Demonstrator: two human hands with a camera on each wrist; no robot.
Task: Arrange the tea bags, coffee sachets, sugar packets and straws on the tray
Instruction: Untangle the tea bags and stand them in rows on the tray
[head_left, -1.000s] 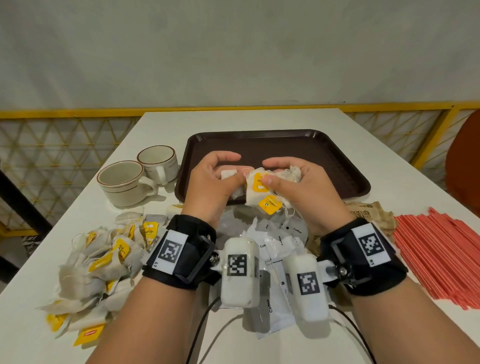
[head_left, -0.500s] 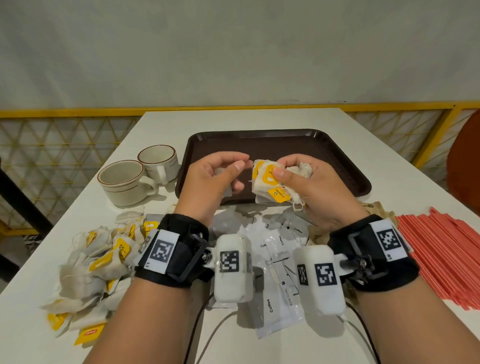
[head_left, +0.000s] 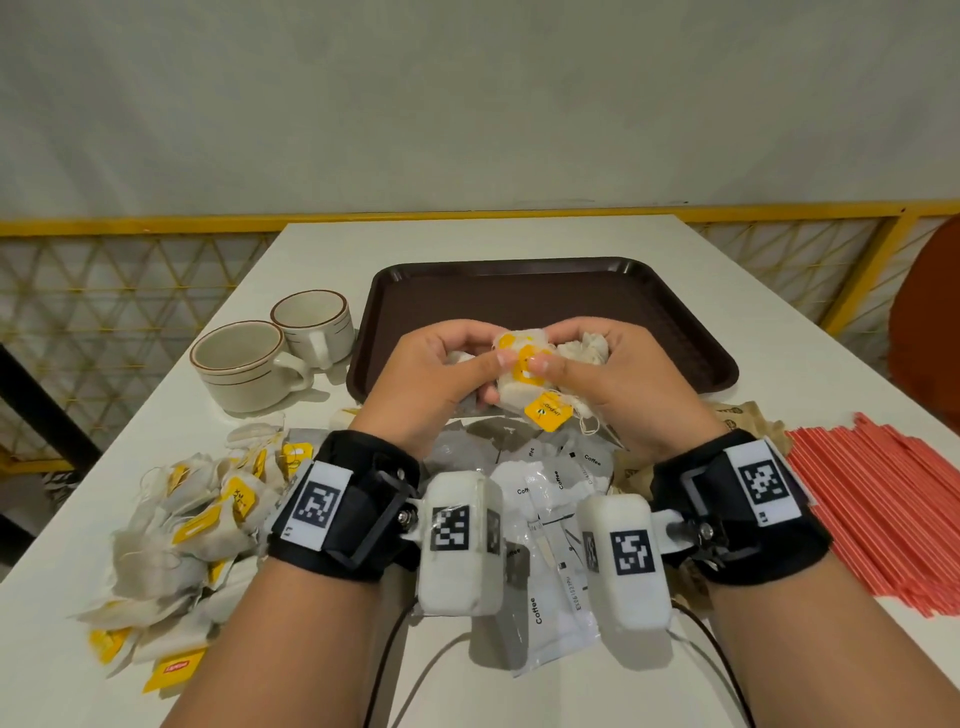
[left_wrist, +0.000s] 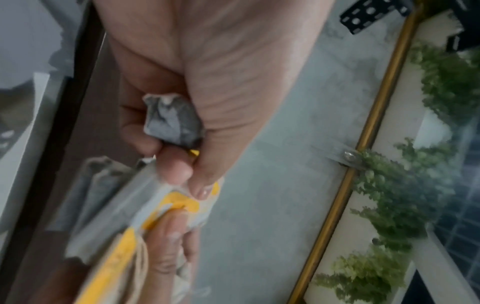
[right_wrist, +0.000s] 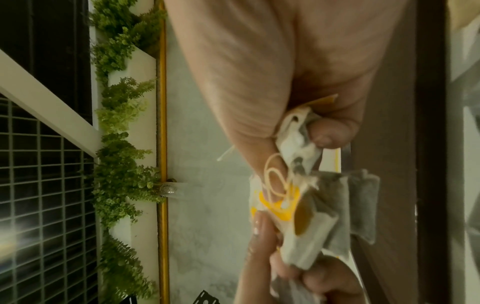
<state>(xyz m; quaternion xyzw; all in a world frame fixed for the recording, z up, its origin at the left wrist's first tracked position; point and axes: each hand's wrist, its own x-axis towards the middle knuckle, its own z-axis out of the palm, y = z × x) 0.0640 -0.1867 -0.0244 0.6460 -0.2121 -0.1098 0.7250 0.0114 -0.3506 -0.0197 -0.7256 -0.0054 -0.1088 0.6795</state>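
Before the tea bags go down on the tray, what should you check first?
1. Tea bags held by both hands: ok; left hand and right hand pinch them.
2. Room on the tray: ok; bare brown surface shows.
3. Bags over the tray: ok; held above its near edge.
4. Strings untangled: not ok; a yellow tag and string dangle loose.
5. Bags stacked neatly: cannot tell; the fingers hide them.
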